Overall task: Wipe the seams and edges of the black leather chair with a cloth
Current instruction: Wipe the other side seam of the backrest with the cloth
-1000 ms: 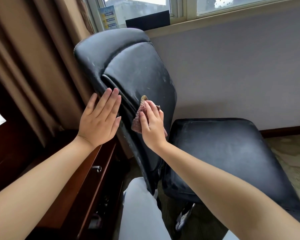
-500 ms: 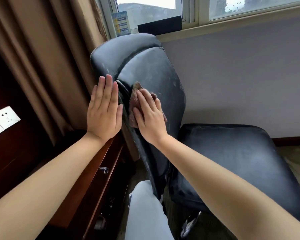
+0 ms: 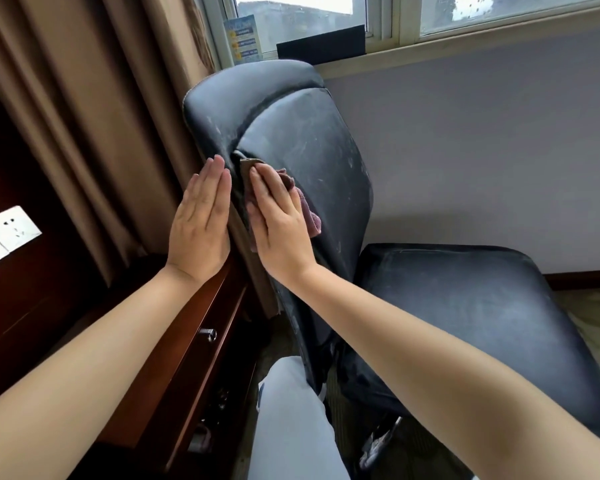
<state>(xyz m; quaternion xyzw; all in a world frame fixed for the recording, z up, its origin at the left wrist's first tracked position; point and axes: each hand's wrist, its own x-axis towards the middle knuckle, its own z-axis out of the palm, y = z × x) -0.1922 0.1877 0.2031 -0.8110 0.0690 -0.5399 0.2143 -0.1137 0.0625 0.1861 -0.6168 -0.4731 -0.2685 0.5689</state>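
Fingers straight on both: right hand (image 3: 278, 230) pressing pink-brown cloth (image 3: 303, 209) flat into side seam of black leather chair (image 3: 305, 147) backrest; left hand (image 3: 201, 216), fingers together, flat against outer edge. Dusty seat lower right. Brown curtain (image 3: 94, 116), wooden desk (image 3: 194, 344), wall socket (image 3: 11, 228) left; window (image 3: 499, 8) above.

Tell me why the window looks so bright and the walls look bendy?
Head view: daylight overexposes the window, so the glass goes nearly white; the wide-angle lens bends and tilts the window sill and curtain; soft light gives a dull sheen on the black leather chair, showing its pale scuffs; both hands look sharp, not blurred.
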